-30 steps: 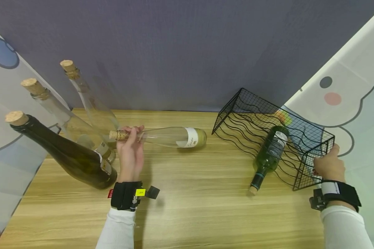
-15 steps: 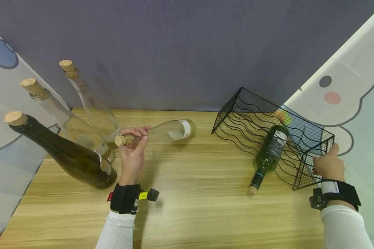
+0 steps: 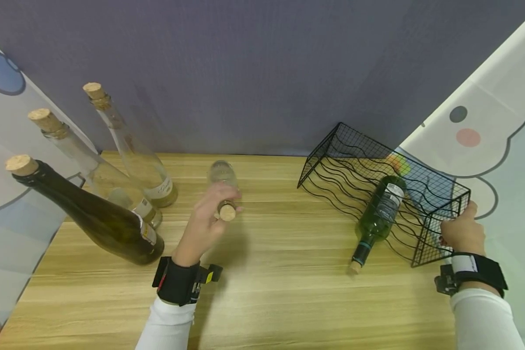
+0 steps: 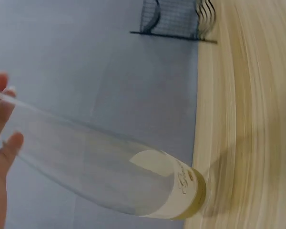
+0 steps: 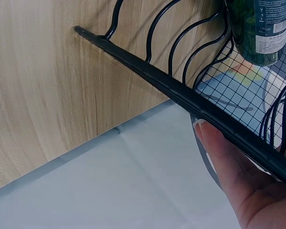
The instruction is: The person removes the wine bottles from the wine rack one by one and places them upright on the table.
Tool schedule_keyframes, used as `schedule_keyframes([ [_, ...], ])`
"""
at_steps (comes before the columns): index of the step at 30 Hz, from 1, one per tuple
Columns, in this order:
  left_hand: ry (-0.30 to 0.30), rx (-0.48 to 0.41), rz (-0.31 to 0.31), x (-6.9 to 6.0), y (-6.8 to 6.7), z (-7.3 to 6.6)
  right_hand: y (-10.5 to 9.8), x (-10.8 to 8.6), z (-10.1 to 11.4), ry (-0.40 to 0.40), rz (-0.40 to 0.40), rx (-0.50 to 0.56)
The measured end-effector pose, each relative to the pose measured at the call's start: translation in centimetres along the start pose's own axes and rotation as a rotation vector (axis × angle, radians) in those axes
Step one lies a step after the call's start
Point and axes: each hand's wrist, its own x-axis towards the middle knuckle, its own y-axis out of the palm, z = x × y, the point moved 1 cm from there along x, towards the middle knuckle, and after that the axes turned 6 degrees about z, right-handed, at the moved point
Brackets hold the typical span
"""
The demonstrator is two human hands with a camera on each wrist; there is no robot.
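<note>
My left hand [image 3: 204, 221] grips the neck of a clear glass bottle [image 3: 222, 171] over the middle-left of the table. Its cork points up toward the head view, and the hand hides much of the body. In the left wrist view the bottle [image 4: 105, 164] shows a pale label near its yellowish base; whether that base touches the table I cannot tell. At the right, my right hand [image 3: 463, 233] holds the near end of a black wire wine rack [image 3: 437, 228]. A green corked bottle [image 3: 378, 216] lies in the rack, neck toward me.
At the left stand a dark corked bottle [image 3: 100, 226] and two clear corked bottles, one in front [image 3: 98, 175] and one behind [image 3: 140, 163]. A grey panel [image 3: 245, 78] rises behind the wooden table [image 3: 306, 291]. Printed white sheets flank both sides.
The clear bottle, lying sideways a second ago, has swung so its cork faces up toward the head camera. My left hand has moved right with it. Right hand and rack stay put.
</note>
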Motion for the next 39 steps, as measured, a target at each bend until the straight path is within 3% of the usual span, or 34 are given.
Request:
schedule_keyframes([
  [3,-0.036,0.078,0.086,0.2,0.1,0.0,0.0,0.0,0.0,0.0,-0.001,-0.003],
  [9,-0.133,0.094,0.192,0.1,1.0,0.6,0.1,0.0,0.1,0.006,-0.01,0.002],
  [20,-0.078,0.104,0.283,0.4,2.3,1.3,0.1,-0.4,0.6,-0.001,-0.011,-0.001],
  [25,-0.056,0.156,0.392,1.6,2.2,0.9,0.0,-0.4,0.5,-0.012,-0.009,-0.002],
  [29,-0.102,0.117,0.465,2.5,1.9,0.5,-0.2,-0.3,0.3,-0.006,-0.007,-0.006],
  [33,-0.151,0.066,0.442,2.9,1.4,0.2,-0.2,-0.2,0.3,0.003,0.004,0.003],
  [39,-0.14,0.006,0.295,3.0,1.0,-0.1,-0.2,-0.3,0.3,-0.003,0.011,0.005],
])
